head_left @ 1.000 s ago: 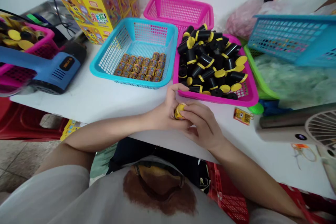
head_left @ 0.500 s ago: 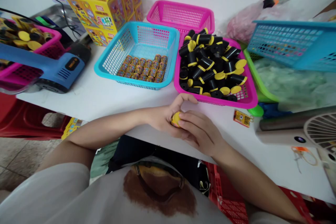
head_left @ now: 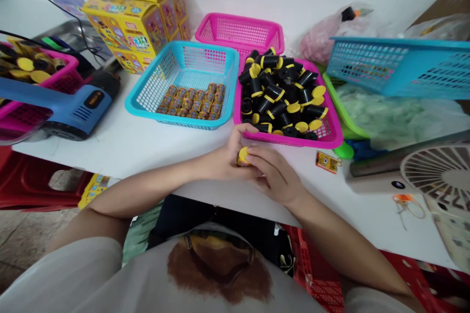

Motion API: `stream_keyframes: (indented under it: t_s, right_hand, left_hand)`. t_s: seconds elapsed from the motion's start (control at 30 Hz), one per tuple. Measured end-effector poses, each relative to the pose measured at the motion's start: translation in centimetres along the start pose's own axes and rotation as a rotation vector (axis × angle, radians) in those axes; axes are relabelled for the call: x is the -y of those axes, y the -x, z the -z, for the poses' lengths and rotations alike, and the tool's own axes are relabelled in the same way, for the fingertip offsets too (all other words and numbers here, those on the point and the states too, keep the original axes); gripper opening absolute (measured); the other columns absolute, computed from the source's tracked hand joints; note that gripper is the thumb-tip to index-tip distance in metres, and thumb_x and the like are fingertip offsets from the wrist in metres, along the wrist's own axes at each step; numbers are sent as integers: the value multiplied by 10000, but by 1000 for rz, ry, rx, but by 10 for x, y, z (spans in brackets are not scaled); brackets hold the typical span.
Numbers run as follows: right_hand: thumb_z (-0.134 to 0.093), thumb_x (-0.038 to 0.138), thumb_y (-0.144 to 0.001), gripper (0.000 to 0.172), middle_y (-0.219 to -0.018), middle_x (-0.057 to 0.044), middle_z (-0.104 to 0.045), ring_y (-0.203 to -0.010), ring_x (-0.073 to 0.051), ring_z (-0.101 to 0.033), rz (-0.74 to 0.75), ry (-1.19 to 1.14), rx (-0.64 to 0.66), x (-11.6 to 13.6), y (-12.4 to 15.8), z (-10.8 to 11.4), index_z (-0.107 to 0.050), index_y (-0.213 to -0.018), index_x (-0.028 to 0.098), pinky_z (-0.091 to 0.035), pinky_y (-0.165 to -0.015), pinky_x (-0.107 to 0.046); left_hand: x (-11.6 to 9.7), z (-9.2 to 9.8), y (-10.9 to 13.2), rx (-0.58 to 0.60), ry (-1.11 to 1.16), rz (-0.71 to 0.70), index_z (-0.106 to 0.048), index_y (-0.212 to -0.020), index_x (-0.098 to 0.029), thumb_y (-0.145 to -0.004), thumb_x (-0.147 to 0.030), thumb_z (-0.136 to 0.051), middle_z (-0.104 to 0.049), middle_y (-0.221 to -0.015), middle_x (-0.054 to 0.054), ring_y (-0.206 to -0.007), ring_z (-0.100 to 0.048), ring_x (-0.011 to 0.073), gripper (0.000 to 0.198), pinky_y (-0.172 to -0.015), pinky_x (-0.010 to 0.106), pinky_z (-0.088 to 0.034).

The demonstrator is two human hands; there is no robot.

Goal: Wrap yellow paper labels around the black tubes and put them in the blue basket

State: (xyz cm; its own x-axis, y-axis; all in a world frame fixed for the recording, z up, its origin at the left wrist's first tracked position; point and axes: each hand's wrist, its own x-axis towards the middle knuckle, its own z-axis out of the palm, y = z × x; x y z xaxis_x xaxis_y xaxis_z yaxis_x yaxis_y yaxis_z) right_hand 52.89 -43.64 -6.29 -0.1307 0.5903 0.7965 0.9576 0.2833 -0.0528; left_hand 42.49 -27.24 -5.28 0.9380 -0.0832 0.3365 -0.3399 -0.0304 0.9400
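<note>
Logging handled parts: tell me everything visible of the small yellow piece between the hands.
The small yellow piece is round, looks like glossy plastic, and is mostly hidden. The left hand cups it from one side; fingers of the right hand press the other. It is held low over the white table, near the pink basket.

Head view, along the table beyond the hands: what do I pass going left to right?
Blue heat gun → turquoise basket → pink basket of black tubes → white fan.
</note>
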Motion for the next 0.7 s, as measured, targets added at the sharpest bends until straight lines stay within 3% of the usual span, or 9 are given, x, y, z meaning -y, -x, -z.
stream_keyframes:
  t_s: [0.1,0.17,0.23,0.33,0.43,0.53,0.7]
  right_hand:
    - [-640,315,-1014,659,-1335,-121,-713,-1289,-280,-661,-74,90,-1,-10,-4,6,-381,-1616,248,-583,-1082,-486]
    - [-678,493,-971,717,-1434,-133,-649,-1323,-338,-615,-250,231,33,-21,-7,17,-405,-1601,287,-512,-1126,-563]
    - [-587,616,-975,677,-1463,-170,-601,-1338,-390,-567,-509,386,125,-35,-9,29,-513,-1540,252,-458,-1135,-610]
    - [-387,525,-1041,555,-1223,-195,-693,-1173,-384,-616,-841,522,337,-55,-8,40,-709,-1333,181,-497,-1029,-576]
    - [-390,428,-1005,491,-1079,-189,-739,-1071,-377,-658,-963,574,495,-67,-7,41,-773,-1153,160,-521,-959,-531]
    - [-435,385,-961,403,-1042,-181,-766,-1052,-379,-683,-954,574,547,-71,-7,41,-747,-1072,157,-528,-947,-527]
    - [-447,425,-956,290,-977,-147,-775,-964,-364,-704,-959,405,526,-72,-8,49,-646,-882,228,-535,-832,-489]
  left_hand:
    - [-21,9,-1,-184,-244,-16,-424,-1126,-246,-831,-309,-821,-606,-939,-18,-774,-650,109,499,-644,217,-535]
    - [-39,25,-4,-251,-375,2,-529,-1050,-217,-848,-334,-806,-620,-956,-1,-798,-632,111,362,-674,228,-530]
    - [-55,51,-12,-303,-503,10,-612,-1030,-199,-841,-350,-806,-657,-1011,22,-854,-646,130,310,-722,250,-536]
    - [-64,103,-39,-389,-735,90,-684,-1029,-203,-802,-332,-828,-706,-1065,39,-927,-673,165,298,-830,301,-547]
    - [-53,159,-74,-468,-899,337,-711,-1091,-212,-791,-291,-843,-739,-993,45,-882,-687,187,338,-850,341,-542]
    - [-30,198,-103,-509,-1095,597,-720,-1128,-190,-811,-315,-833,-751,-963,59,-948,-687,223,360,-897,356,-518]
    - [-2,217,-115,-388,-1252,920,-763,-885,-148,-735,-349,-882,-727,-788,71,-1030,-672,302,277,-971,385,-481]
